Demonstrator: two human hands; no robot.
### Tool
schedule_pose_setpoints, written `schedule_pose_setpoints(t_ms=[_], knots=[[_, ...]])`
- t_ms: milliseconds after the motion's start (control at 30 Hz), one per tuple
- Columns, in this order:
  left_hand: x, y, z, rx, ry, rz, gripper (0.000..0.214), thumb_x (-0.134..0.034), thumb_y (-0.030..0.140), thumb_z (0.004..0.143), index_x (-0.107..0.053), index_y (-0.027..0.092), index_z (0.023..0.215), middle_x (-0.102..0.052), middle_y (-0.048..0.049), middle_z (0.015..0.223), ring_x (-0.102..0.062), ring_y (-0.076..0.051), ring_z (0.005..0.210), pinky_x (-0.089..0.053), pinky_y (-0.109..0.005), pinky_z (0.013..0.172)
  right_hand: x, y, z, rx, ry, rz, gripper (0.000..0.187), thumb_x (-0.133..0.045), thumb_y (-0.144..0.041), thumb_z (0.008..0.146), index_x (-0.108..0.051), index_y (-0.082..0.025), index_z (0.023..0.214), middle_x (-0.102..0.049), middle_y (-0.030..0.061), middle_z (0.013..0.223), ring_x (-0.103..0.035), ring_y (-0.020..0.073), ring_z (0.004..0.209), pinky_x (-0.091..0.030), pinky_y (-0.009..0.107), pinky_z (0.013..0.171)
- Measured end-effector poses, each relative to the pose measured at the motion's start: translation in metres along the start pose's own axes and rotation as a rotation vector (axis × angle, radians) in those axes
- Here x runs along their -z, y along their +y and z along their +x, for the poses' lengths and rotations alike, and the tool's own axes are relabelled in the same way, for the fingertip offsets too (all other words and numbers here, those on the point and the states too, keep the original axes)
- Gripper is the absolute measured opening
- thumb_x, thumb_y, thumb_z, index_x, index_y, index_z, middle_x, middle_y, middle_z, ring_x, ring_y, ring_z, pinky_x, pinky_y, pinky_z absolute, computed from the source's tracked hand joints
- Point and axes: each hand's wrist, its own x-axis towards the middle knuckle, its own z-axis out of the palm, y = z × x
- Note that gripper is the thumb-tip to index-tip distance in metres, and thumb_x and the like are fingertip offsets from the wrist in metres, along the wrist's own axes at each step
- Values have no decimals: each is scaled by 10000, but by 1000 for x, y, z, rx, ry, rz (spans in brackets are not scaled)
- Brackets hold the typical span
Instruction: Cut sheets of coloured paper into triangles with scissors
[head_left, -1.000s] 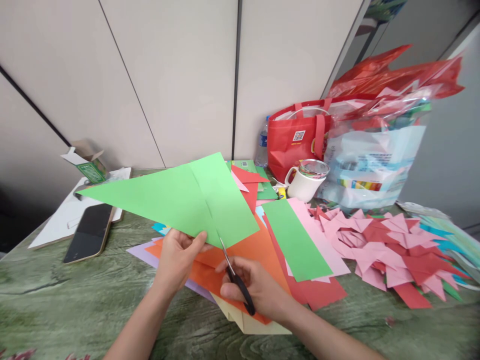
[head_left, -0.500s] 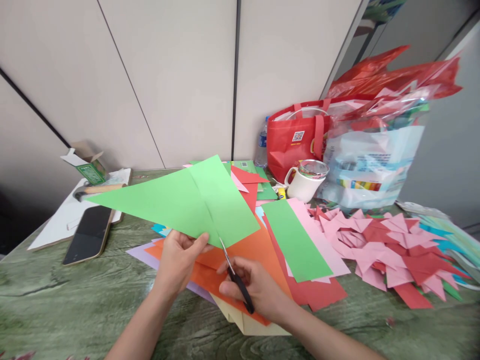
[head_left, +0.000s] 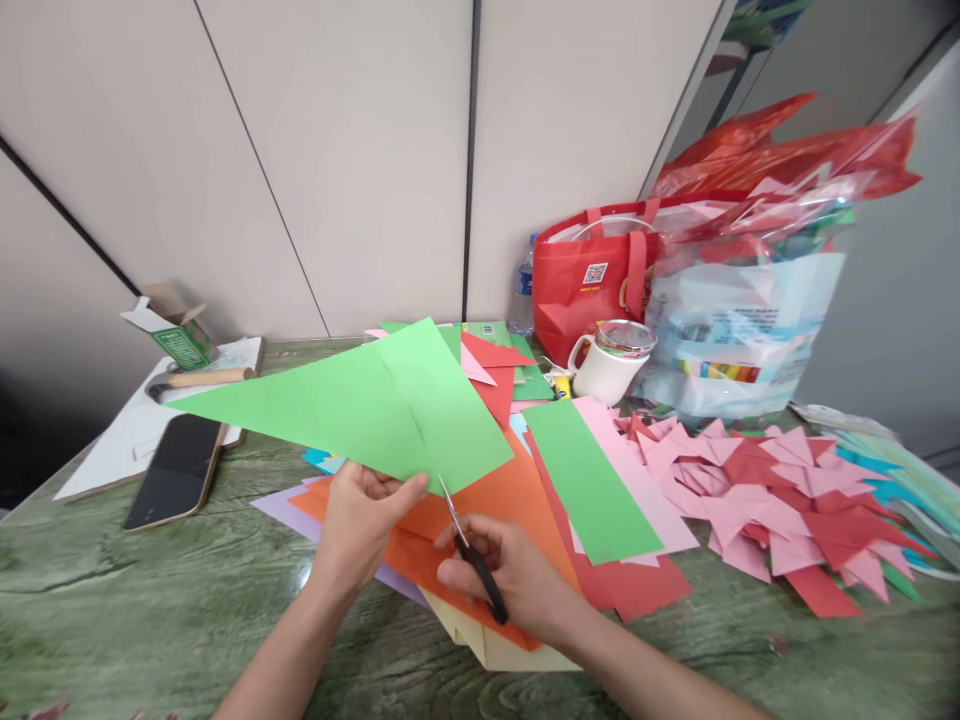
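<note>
A large sheet of green paper (head_left: pixel 337 400), folded to a point at its left end, is pinched at its lower edge by my left hand (head_left: pixel 364 515). Across it runs a crease, with a rectangular strip to the right. My right hand (head_left: pixel 502 570) grips a pair of scissors (head_left: pixel 480 575) by the black handles; the metal blades meet the paper's lower edge at the crease. Beneath both hands lies a stack of coloured sheets, with orange paper (head_left: pixel 544 520) on top. A cut green strip (head_left: pixel 596 490) rests to the right over pink and red sheets.
Folded pink and red paper pieces (head_left: pixel 787 490) are heaped on the right. Behind stand a white mug (head_left: pixel 611 370), a red bag (head_left: pixel 585 300), a plastic bag (head_left: pixel 750 330) and a bottle (head_left: pixel 523 290). A phone (head_left: pixel 176 475) and a small green box (head_left: pixel 180 340) are on the left.
The green paper has dipped slightly downward and left at its top and right corners. My left thumb has shifted a little to the right along the edge. The scissors have hardly moved.
</note>
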Motion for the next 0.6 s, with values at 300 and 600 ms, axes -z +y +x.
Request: schedule_pose_setpoints(t_ms=[300,600], knots=[[1,-1,1,-74,-82,44,304,-731,175,592,-601,153,866,-698,-55,927,-627,-197,911,-496,-311,799,0,-1,1,19,14,2,389,-783,-373,569,-555,-150,792,-430,-87,537,-346,47,461,-273,189,452],[3,3,-2,47,-221,197,173,-689,231,650,-538,158,688,-581,44,442,-506,-105,384,-414,-214,389,1,-2,1,44,-1,1,395,-783,-377,572,-553,-149,798,-405,-88,550,-319,50,479,-253,193,458]])
